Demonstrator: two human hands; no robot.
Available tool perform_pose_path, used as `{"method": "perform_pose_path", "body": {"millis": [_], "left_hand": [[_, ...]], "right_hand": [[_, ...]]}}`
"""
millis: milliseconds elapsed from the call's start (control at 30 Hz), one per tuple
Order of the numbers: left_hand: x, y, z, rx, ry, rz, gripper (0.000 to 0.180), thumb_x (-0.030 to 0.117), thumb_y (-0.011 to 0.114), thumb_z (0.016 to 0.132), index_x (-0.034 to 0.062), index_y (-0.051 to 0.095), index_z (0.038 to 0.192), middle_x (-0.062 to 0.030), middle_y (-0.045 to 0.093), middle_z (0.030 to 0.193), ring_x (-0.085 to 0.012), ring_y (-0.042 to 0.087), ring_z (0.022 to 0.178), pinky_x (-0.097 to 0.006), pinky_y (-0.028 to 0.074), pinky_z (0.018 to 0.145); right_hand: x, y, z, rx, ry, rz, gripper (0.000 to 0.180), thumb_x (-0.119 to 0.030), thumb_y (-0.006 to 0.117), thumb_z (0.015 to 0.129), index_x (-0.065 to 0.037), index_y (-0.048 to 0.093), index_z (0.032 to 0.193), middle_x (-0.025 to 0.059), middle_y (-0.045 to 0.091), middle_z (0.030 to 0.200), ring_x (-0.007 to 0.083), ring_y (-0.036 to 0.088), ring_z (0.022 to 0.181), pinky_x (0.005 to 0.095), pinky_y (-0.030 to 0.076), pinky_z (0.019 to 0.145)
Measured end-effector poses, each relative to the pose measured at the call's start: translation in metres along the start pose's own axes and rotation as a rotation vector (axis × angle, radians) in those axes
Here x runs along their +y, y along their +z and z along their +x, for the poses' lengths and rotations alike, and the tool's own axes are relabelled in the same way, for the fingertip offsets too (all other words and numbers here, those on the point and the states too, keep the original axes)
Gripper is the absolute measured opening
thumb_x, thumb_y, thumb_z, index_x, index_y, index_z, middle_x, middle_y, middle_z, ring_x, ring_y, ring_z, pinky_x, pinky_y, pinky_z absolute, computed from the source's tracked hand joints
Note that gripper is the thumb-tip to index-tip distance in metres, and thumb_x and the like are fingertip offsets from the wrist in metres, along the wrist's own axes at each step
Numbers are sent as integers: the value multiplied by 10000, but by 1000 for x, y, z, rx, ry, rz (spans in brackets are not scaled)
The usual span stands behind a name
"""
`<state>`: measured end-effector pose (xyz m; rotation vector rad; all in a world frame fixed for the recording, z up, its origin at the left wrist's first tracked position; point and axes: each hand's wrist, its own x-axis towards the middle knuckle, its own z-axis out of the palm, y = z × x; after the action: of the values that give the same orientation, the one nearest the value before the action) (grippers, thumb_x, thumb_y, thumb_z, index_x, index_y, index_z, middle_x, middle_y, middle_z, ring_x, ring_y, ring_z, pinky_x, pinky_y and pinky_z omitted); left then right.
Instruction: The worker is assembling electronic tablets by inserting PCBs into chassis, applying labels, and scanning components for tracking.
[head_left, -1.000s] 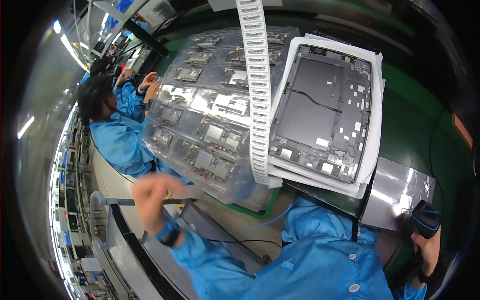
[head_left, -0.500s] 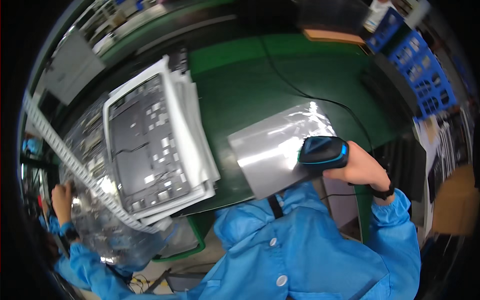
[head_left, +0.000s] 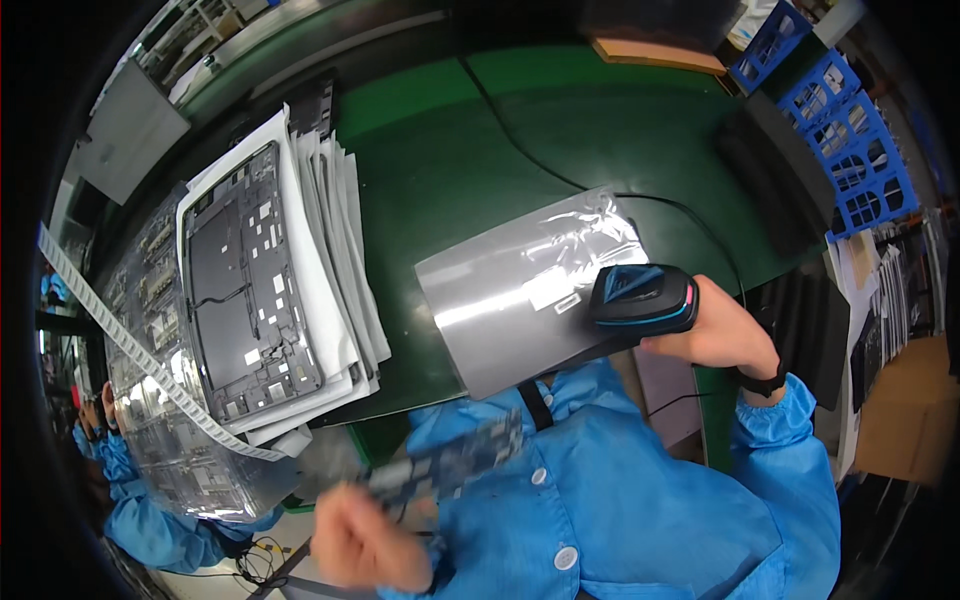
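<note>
My left hand [head_left: 365, 540], smeared by motion, is closed on one end of a long dark circuit board [head_left: 450, 462] in front of my body. The board is blurred too. In my right hand [head_left: 722, 330] is a black handheld barcode scanner [head_left: 645, 298] with a blue stripe, held over the right side of a grey laptop lid [head_left: 500, 290]. Clear film covers part of that lid, and white labels show beside the scanner. The lid lies on the green table [head_left: 410, 190] at its near edge.
On the left, dark laptop housings [head_left: 230, 280] are stacked with white foam sheets [head_left: 345, 300]. Beside them are clear trays of circuit boards [head_left: 150, 330] and a white strip [head_left: 140, 350]. A black cable [head_left: 520, 150] crosses the table. Blue baskets [head_left: 855, 150] stand right. Another person's sleeve [head_left: 150, 530] shows left.
My left hand has come from the far left to in front of my body, now with the circuit board in it. The scanner stays over the lid in my right hand; the view has shifted slightly.
</note>
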<state>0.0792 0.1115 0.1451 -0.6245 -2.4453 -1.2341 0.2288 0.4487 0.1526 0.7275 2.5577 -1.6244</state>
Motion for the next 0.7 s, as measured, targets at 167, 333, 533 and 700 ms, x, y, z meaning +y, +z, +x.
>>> {"method": "perform_pose_path", "body": {"millis": [167, 333, 533, 700], "left_hand": [[27, 94, 20, -180, -319, -554, 193, 55, 514, 1029, -82, 624, 947, -123, 704, 709, -133, 679, 590, -230, 502, 539], [40, 128, 20, -406, -253, -608, 187, 58, 526, 1032, -86, 622, 963, -119, 710, 732, -131, 694, 634, -238, 536, 574], [50, 141, 19, -445, -135, -532, 159, 35, 548, 1018, -92, 643, 1002, -88, 689, 705, -92, 659, 640, -232, 515, 573], [49, 143, 21, -451, -213, -574, 213, 82, 544, 1035, -85, 642, 945, 15, 596, 704, -10, 463, 642, -193, 355, 556]], "right_hand": [[0, 2, -11, 35, -11, -5, 298, -22, 761, 742, 42, 678, 1020, 153, 732, 857, 186, 669, 743, 341, 536, 736], [-34, 29, -24, 100, -149, 216, 297, -34, 756, 726, 59, 659, 991, 175, 707, 804, 242, 659, 692, 353, 529, 687], [-19, 44, -9, 47, -249, 213, 285, -29, 718, 729, 62, 641, 989, 217, 689, 827, 389, 636, 716, 366, 525, 695], [-15, 40, -7, 3, -195, 237, 317, -30, 791, 715, 56, 679, 998, 139, 732, 907, 169, 638, 766, 320, 526, 756]]}}
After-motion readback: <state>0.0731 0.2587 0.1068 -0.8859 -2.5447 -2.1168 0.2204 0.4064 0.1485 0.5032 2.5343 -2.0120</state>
